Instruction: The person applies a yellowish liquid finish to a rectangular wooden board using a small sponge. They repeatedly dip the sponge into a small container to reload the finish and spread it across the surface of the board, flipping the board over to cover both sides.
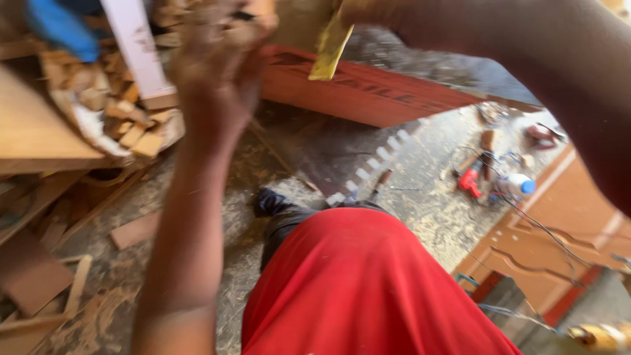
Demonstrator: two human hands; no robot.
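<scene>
The floor [420, 190] is seen first, grey and thick with sawdust, and across the top of it a long red-brown board [368, 92] is laid at a slant. To the left a heap of wood offcuts [125, 112] is piled against a pale plank, with more scraps strewn below; at the right edge an orange carved door panel [559, 223] is propped, and a red garment fills the bottom centre, worn by the person looking down. Out on the floor a red power drill [470, 181] and a white bottle with a blue cap [516, 185] are lying close together among loose cable. Now the hands — the left hand [217, 66] is raised and badly blurred, fingers seemingly bunched, though whether anything is pinched in it cannot be told. The right hand [361, 10] is almost cut off by the top edge, and it appears closed on the upper end of a yellow strip [330, 49], which is hanging down from it above the red-brown board, clear of everything else. The strip is seen as flat, narrow and short, a dull mustard yellow with a squared lower end; its material cannot be made out — thin wood or a sanding pad would both fit. It is judged to be light and fairly stiff, easily managed in one hand, and best gripped across its flat faces near one end, as is shown here.
</scene>
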